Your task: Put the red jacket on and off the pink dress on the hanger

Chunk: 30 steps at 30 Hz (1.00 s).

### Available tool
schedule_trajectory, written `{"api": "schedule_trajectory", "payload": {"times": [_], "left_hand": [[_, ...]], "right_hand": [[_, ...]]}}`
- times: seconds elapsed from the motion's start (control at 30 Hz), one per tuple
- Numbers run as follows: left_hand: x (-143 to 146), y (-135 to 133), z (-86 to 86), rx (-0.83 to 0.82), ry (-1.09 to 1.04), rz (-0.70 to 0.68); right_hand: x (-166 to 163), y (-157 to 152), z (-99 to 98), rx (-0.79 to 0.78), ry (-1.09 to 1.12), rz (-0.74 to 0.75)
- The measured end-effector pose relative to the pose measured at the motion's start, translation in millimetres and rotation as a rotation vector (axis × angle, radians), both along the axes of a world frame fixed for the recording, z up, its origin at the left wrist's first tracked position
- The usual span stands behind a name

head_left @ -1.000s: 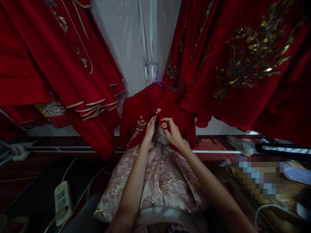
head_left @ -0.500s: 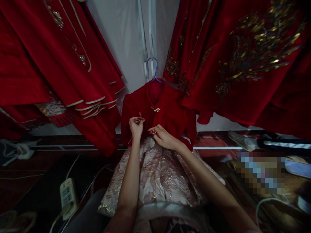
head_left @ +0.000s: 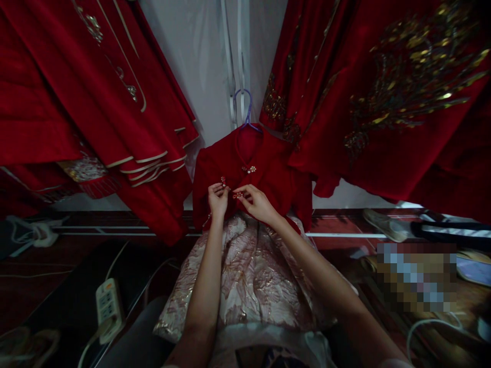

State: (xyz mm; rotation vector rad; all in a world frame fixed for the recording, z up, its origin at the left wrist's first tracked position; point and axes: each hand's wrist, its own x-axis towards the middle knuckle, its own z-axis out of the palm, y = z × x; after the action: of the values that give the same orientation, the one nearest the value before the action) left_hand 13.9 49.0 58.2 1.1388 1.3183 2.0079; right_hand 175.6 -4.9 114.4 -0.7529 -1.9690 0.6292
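A small dress with a red bodice (head_left: 276,179) and a pale pink brocade skirt (head_left: 264,276) hangs in front of me on a purple hanger (head_left: 249,108). Near its collar sits a pearl-beaded frog fastener (head_left: 250,169). My left hand (head_left: 218,202) pinches a small red beaded ornament (head_left: 223,181) over the left side of the bodice. Between the fingertips of my right hand (head_left: 259,204) is a similar beaded ornament with a red loop (head_left: 238,195), just right of the left hand. Both hands are in front of the lower bodice, fingertips close together.
Red garments with trim (head_left: 153,128) hang at the left, and a red garment with gold sequins (head_left: 406,102) hangs at the right. A power strip (head_left: 109,310) lies at lower left. A person's shoe (head_left: 384,225) and a phone (head_left: 475,268) are at the right.
My right hand has moved up and slightly left with its ornament, closer to the left hand. My left hand has turned slightly, its fingers now pointing more toward the right hand.
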Motion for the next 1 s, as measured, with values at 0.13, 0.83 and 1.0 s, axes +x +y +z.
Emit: {"api": "schedule_trajectory", "payload": {"times": [0.13, 0.83, 1.0], "left_hand": [[-1.8, -2.1, 2.9, 0.015, 0.007, -0.084], [1.2, -4.3, 9.2, -0.003, 0.011, -0.135], [3.5, -9.4, 13.8, 0.03, 0.034, -0.161]], "right_hand": [[-6.5, 21.5, 7.0, -0.007, 0.026, -0.056], [-28.4, 54.9, -6.7, -0.005, -0.028, -0.17], [-36.3, 60.4, -3.5, 0.016, 0.023, -0.209]]}}
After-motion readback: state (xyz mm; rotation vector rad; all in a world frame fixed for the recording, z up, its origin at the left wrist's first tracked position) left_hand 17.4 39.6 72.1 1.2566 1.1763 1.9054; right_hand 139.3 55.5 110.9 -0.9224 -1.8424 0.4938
